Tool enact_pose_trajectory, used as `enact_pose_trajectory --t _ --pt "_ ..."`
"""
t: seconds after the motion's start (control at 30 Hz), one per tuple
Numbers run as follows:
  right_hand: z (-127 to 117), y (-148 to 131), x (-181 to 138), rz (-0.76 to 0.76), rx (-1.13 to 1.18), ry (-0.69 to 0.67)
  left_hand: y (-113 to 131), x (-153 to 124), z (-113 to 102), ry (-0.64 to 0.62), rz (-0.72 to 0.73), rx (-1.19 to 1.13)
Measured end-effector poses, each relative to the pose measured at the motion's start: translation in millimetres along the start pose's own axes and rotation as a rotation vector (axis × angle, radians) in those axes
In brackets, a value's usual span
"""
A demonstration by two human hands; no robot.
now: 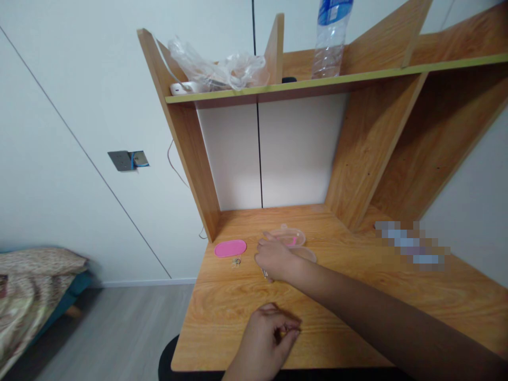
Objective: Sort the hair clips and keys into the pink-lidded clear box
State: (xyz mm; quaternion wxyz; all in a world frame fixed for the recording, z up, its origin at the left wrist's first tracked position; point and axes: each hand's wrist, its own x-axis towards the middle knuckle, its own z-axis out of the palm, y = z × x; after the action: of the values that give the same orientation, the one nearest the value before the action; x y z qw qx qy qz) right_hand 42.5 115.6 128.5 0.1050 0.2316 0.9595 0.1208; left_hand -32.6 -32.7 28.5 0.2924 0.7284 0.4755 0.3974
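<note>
Translucent oval container (300, 234) sits toward the back of the desk (357, 301), with a pink strip (294, 242) inside it. A second translucent oval part (309, 255) lies just in front; whether the two are joined is hidden by the wrist.

Right hand (273, 256): extended over the near left side of the container, palm down. The fingertips are partly hidden, so whether they stand apart or are closed on something cannot be told. A small shiny piece (264, 273) shows at the hand's lower edge; whether it is held or rests on the desk is unclear.

Left hand (270, 336): near the front edge of the desk, fingers curled, thumb and forefinger near each other. Any object between them cannot be made out.

Step in hand, as judged: a right-handed reach at the container while the left hand waits in front. The next move appears to call for fine fingertip control and a steady container.

Left of the right hand lie a pink oval piece (230, 248) and, just in front of it, a group of small metallic items (237, 262).

Above the desk, the wooden shelf (305, 85) bears a plastic bag (248, 69) and a bottle (328, 53).
</note>
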Motion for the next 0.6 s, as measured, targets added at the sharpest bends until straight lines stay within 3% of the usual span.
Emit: enact_pose_trajectory --t 0.27,0.6 --pt "29.9 8.4 20.2 0.0 -0.05 -0.099 0.7 -0.9 0.0 -0.001 -0.001 -0.015" --pt "18.3 -3.3 14.6 -0.088 -0.004 -0.042 2.1 -0.3 -1.7 0.009 0.012 -0.011"
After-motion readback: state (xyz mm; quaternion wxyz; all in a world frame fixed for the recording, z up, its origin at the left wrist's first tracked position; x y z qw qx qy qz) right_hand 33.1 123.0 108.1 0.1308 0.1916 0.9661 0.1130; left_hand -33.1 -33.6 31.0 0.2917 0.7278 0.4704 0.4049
